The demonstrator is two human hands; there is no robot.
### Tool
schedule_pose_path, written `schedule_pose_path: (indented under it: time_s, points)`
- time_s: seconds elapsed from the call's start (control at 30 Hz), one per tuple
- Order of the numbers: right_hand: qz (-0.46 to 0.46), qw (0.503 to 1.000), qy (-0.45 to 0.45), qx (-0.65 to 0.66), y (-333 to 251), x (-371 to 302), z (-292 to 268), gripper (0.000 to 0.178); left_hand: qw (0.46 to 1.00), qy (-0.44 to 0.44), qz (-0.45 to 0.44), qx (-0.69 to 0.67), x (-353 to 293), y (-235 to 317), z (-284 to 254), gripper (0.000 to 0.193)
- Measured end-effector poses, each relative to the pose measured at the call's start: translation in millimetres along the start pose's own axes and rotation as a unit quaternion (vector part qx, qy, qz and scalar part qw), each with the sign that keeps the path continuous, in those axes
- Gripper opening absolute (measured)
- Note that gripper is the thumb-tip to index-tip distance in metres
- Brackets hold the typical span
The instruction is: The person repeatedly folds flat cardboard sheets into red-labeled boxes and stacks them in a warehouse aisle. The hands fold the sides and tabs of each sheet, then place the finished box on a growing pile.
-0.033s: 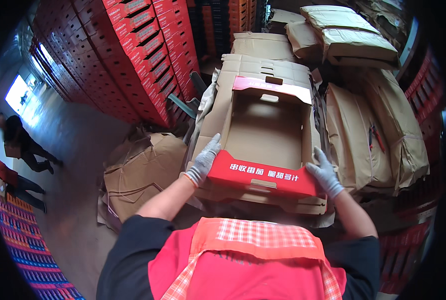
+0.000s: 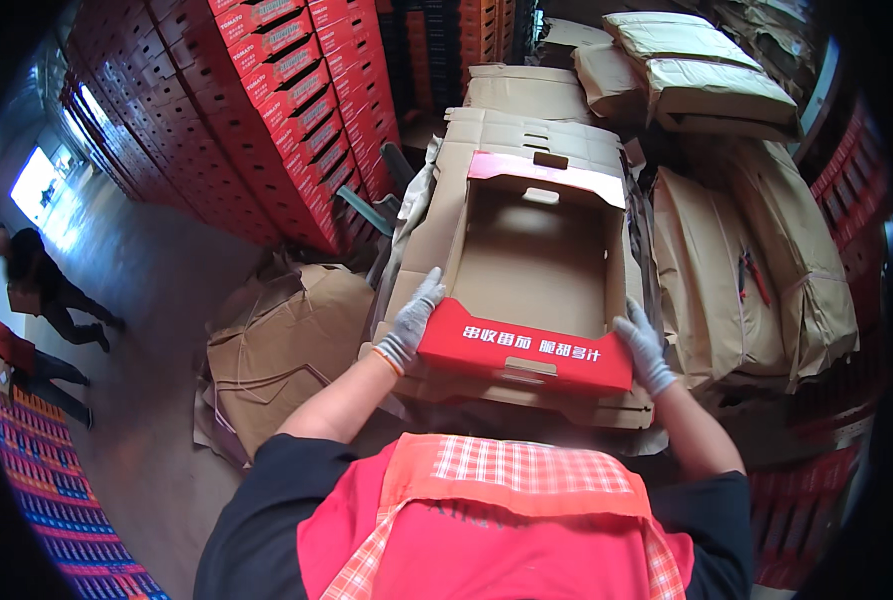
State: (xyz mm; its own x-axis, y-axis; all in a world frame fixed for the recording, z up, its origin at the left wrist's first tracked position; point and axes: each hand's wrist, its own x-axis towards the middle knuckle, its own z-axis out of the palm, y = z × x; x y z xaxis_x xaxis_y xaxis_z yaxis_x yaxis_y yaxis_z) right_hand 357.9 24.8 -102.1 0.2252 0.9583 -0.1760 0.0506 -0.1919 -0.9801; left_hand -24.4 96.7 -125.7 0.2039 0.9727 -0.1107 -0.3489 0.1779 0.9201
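A formed cardboard tray box (image 2: 532, 250) with a red printed front panel (image 2: 521, 345) sits on a stack of flat cardboard blanks (image 2: 496, 130). Its top is uncovered and the brown inside holds nothing. My left hand (image 2: 418, 312), in a pale grey knit glove, grips the near left corner, its fingers along the side wall. At the near right corner my right hand (image 2: 646, 345), gloved alike, holds the other side. Parts of the fingers on both hands are hidden against the cardboard.
Tall stacks of red boxes (image 2: 286, 90) rise at the left. Paper-wrapped bundles lie at left (image 2: 276, 350) and right (image 2: 716, 270), the right one bearing red-handled pliers (image 2: 754, 275). Two people (image 2: 51, 285) are at far left, near stacked colourful crates (image 2: 51, 490).
My right hand and forearm have shifted slightly inward, to the left. My left forearm has moved a little too, and the box has barely moved.
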Motion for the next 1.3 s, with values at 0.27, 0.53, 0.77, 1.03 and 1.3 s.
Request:
schedule_pose_path:
  time_s: [0.27,0.53,0.77,1.03,1.3]
  points:
    - [-0.04,0.993,-0.065,0.087,-116,30,-34,0.065,0.934,0.02,-0.055,-0.353,-23,-28,42,0.073]
    - [-0.39,0.76,-0.169,-0.491,-287,-56,92,0.063,0.865,-0.259,-0.385,-0.192,-51,-41,111,0.03]
    - [-0.485,0.795,0.063,-0.358,-249,-8,102,0.03,0.636,-0.099,0.569,0.513,-81,126,137,0.09]
    - [-0.392,0.749,0.101,-0.525,-264,-24,40,0.022,0.593,-0.25,0.426,0.636,35,203,204,0.072]
    - [-0.424,0.677,-0.031,-0.601,-270,3,34,0.034,0.664,-0.31,0.318,0.602,23,199,194,0.074]
